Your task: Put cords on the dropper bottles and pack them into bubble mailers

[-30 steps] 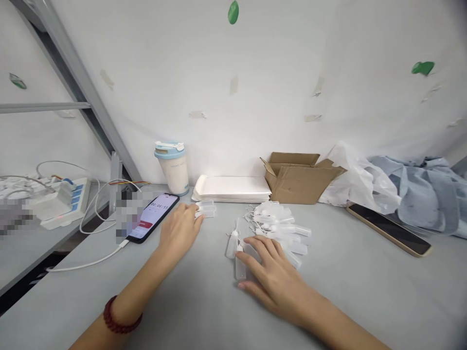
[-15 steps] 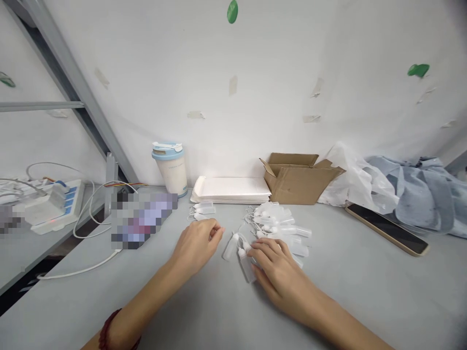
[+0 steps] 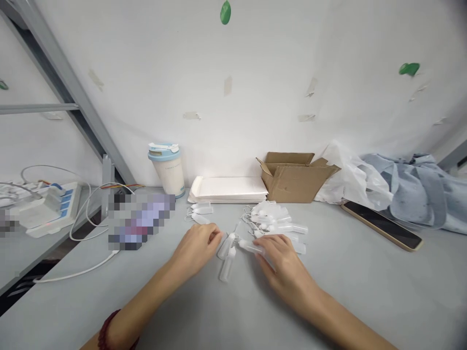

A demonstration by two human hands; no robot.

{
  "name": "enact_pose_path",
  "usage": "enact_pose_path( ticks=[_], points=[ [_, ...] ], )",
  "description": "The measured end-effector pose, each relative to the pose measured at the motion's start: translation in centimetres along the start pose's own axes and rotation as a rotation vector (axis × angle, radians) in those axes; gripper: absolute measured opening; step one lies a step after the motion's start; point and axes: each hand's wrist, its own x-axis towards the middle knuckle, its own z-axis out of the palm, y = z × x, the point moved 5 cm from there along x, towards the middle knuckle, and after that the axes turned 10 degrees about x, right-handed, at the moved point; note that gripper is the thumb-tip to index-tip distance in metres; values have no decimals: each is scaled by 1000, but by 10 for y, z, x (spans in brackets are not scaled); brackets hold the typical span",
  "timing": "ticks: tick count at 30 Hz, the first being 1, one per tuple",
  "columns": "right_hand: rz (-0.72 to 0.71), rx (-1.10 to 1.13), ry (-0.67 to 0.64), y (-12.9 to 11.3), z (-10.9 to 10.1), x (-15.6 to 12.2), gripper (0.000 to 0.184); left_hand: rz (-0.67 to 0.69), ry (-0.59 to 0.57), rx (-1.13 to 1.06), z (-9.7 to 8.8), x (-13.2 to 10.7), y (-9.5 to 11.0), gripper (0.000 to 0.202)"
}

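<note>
My right hand (image 3: 284, 257) has its fingers closed on the end of a small translucent plastic bottle (image 3: 249, 246) with a white tip, which points left toward two more such bottles. Of these, one bottle (image 3: 227, 265) lies nearest me and the other bottle (image 3: 224, 247) lies just beside my left hand (image 3: 199, 245). That hand is closed, thumb against curled fingers; whatever it may pinch is hidden. Behind my right hand is a heap of similar bottles (image 3: 272, 214) with thin loops at their tips. Several bottles (image 3: 202, 210) lie beyond my left hand.
A stack of white envelopes (image 3: 229, 189) and an open cardboard box (image 3: 302, 182) stand along the wall. To the left are a lidded cup (image 3: 170, 172), a white cable (image 3: 73, 270) and a power strip (image 3: 54, 209). A phone (image 3: 381, 225) lies right, by a plastic bag (image 3: 355, 175).
The front bottles have shifted: one now lies slanted closer to my left hand, and another points left from my right fingers. A further bottle shows in the group beyond my left hand.
</note>
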Motion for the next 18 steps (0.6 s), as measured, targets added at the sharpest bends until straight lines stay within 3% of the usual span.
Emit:
enact_pose_path(
  ticks=[4,8,13,18],
  points=[
    [14,42,163,5,-15,1,22,77,-83,-130,8,-3,10,28],
    [-7,63,281,6,-26,2,21,63,-177,-337,18,-7,17,26],
    [-32,108,255,2,-26,3,24,-4,-20,-539,4,-5,13,22],
    [-29,122,246,2,-24,2,26,15,-40,-588,-6,-7,12,27]
  ],
)
